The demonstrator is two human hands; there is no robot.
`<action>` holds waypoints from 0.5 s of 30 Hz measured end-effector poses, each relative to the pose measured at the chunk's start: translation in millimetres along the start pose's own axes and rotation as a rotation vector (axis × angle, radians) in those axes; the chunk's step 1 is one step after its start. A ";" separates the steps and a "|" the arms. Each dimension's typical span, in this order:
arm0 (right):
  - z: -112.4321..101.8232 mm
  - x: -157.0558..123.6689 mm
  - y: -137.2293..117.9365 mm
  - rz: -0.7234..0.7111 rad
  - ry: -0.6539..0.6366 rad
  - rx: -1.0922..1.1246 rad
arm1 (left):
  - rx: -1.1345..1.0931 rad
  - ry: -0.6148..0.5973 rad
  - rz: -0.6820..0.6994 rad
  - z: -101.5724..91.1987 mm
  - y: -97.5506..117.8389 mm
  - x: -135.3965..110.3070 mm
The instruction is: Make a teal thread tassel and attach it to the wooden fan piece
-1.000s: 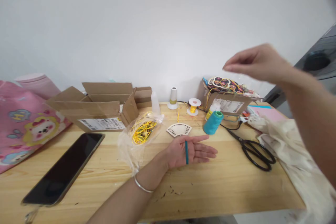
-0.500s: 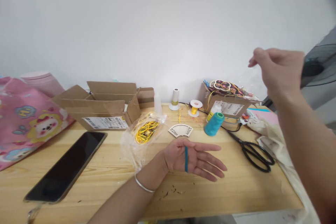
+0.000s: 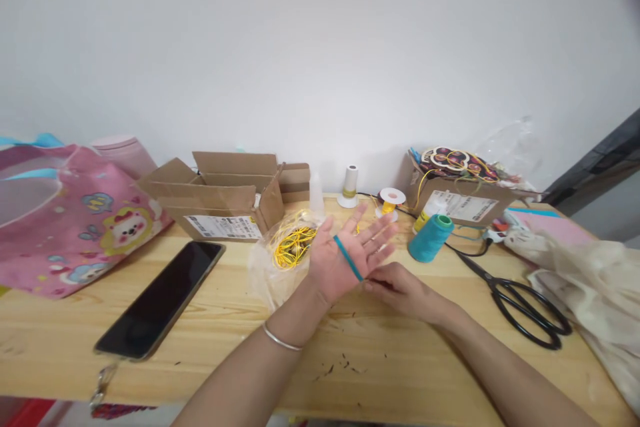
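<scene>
While the right hand (image 3: pixel 407 293) was up in the air near the wall a second ago, it has now dropped to the surface (image 3: pixel 440 360) and sits just under the left hand (image 3: pixel 345 253), fingertips meeting the lower end of the teal thread (image 3: pixel 349 258). Right fingers look pinched together at that end, probably on the strand, though the grip itself is hidden behind the left palm edge. Left hand has lifted and tilted up, palm toward the camera, fingers spread and flat, closing on nothing; the thread is looped across the palm as a thin diagonal band, so another turn round the hand seems to be in progress. Thread reads as several teal strands lying tight together, smooth, matte. A silver bangle (image 3: pixel 280 338) rides the left wrist.

Farther out: black phone (image 3: pixel 163 297) to the left, plastic bag of yellow cord (image 3: pixel 290 247) just behind the left hand, teal thread cone (image 3: pixel 431 238) beside it on the right, black scissors (image 3: pixel 525 303) well to the right. At the back, open cardboard box (image 3: pixel 225 203), small yellow spool (image 3: pixel 391 202), box of beaded trinkets (image 3: pixel 463 183), pink cartoon bag (image 3: pixel 75 227).
</scene>
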State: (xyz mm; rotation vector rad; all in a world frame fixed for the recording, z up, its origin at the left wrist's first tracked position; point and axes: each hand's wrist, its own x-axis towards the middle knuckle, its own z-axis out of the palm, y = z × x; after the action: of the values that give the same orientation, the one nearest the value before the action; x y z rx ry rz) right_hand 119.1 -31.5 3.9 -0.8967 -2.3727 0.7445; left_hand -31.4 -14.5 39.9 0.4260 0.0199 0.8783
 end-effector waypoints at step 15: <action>-32.9 -3.4 -24.7 -0.157 0.212 -0.726 | 0.038 0.201 -0.014 -14.7 -7.1 11.5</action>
State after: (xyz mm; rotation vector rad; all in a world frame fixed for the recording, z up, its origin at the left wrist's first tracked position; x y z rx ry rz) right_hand 130.5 -39.3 42.7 -0.9753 -2.4919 -0.2981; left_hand -21.6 -4.6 25.6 0.3711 0.2244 0.9057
